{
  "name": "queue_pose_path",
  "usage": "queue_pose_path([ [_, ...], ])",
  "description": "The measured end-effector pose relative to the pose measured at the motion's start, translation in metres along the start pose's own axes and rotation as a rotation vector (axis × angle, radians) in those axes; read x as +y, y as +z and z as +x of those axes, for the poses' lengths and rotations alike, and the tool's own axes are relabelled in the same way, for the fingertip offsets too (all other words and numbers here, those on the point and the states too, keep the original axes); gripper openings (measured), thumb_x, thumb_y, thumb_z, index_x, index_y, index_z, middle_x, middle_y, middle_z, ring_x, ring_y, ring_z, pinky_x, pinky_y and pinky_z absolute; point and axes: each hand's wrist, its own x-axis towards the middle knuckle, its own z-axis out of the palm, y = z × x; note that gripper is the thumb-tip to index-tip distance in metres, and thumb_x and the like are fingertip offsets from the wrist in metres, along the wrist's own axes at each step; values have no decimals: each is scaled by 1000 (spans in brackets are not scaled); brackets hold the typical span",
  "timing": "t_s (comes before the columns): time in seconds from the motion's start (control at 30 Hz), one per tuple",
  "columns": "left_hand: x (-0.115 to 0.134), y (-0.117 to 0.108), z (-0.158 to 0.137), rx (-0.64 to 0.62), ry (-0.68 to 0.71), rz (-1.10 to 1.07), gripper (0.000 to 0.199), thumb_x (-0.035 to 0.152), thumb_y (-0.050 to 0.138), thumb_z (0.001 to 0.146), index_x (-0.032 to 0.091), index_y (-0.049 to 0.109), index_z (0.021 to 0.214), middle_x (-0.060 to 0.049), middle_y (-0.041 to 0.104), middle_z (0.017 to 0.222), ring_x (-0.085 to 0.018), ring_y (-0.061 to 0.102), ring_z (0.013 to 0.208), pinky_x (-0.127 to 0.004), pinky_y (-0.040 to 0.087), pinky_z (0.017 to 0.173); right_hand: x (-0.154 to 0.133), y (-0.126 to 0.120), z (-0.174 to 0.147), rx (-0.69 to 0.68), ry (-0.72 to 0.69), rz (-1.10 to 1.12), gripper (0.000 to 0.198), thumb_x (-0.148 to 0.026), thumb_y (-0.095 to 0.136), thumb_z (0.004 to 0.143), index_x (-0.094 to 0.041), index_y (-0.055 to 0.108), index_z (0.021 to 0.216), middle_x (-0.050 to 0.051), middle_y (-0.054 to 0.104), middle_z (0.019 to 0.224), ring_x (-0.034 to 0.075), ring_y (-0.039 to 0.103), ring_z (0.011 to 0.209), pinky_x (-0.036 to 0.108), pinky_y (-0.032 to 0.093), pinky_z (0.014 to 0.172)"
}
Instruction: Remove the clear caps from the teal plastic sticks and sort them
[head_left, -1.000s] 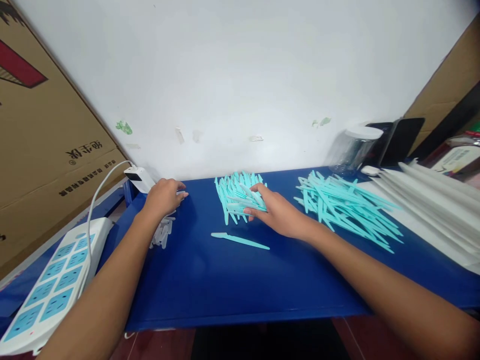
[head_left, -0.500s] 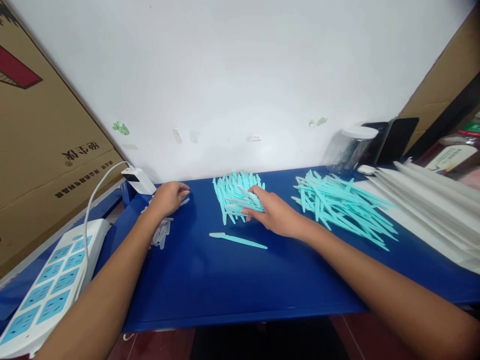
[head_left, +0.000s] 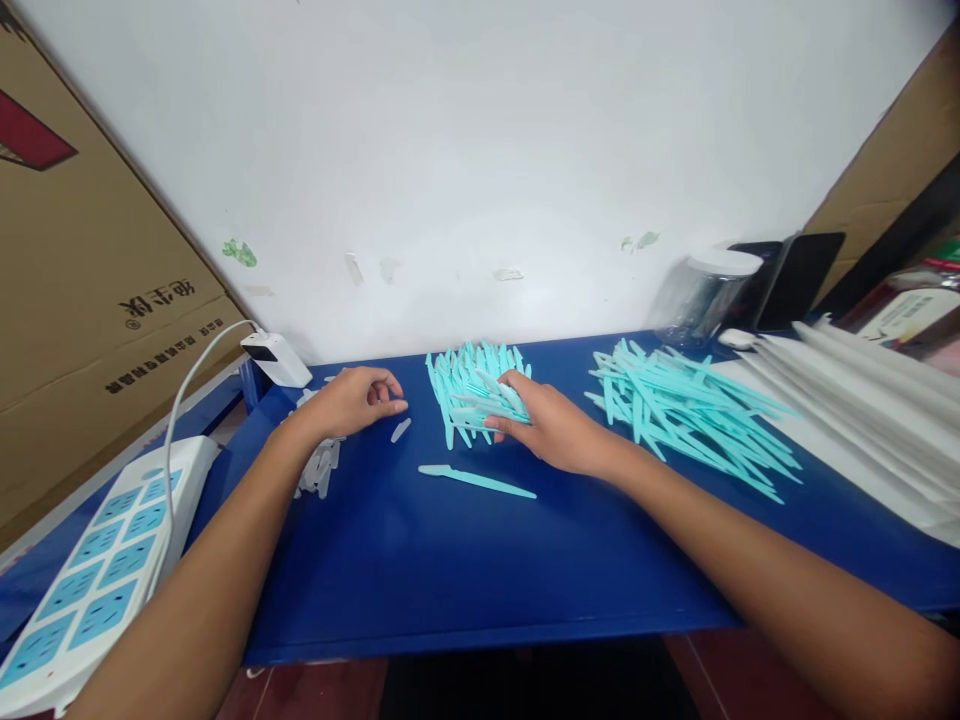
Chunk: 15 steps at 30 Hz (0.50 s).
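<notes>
my right hand (head_left: 556, 428) is closed around a bunch of turquoise sticks (head_left: 495, 402), tips pointing left. one loose stick (head_left: 477, 480) lies nearer me on the blue table (head_left: 480, 570), narrow end rightward. my left hand (head_left: 358, 398), half-open and bare, hovers beside a slanting clear piece (head_left: 401, 430).

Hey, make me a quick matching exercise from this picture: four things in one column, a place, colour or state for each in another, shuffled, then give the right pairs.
Column one:
1. Right hand
2. Left hand
3. Jar
4. Power strip

Column two:
A. See-through, with a white lid
B. Gripping turquoise sticks
C. White, with blue sockets
D. Close to a lone translucent piece

Pairs: 1-B, 2-D, 3-A, 4-C.
</notes>
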Motion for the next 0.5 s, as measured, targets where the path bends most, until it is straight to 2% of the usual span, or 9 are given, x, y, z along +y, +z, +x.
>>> queue_pose_path([
  [0.1,2,-10,-8,-226,56,-65,47,58,83,69,24,78,100,-4,73,89,-21,66,83,-27,50,68,0,-1,0,-10,-7,-3,31,-44,56,103,-23,44,122,2,79,90,21,62,63,30,38,63],
  [0.17,4,-11,-10,-274,50,-73,44,59,83,68,25,79,94,-4,74,88,-21,66,83,-26,49,68,1,-1,-1,-14,-11,-6,30,-45,56,103,-23,44,121,2,79,92,22,63,66,31,39,65],
  [0.33,14,0,-9,-265,31,-68,40,62,72,80,22,76,82,-3,72,74,-18,62,67,-26,43,57,2,-1,0,-20,-9,-14,28,-46,55,103,-24,45,118,2,79,91,25,67,78,32,40,68],
  [0.43,24,6,-7,-190,69,-85,40,60,71,84,20,73,83,-3,72,75,-18,62,67,-26,44,58,0,-1,-1,-26,9,-1,28,-45,56,102,-24,45,117,2,79,91,21,62,67,31,38,63],
  [0.5,33,7,-7,-104,91,-186,39,59,69,87,20,71,86,-4,75,80,-19,66,71,-27,49,64,-1,-1,-1,-43,27,27,28,-44,57,102,-24,44,117,1,79,91,18,56,56,31,36,58],
])
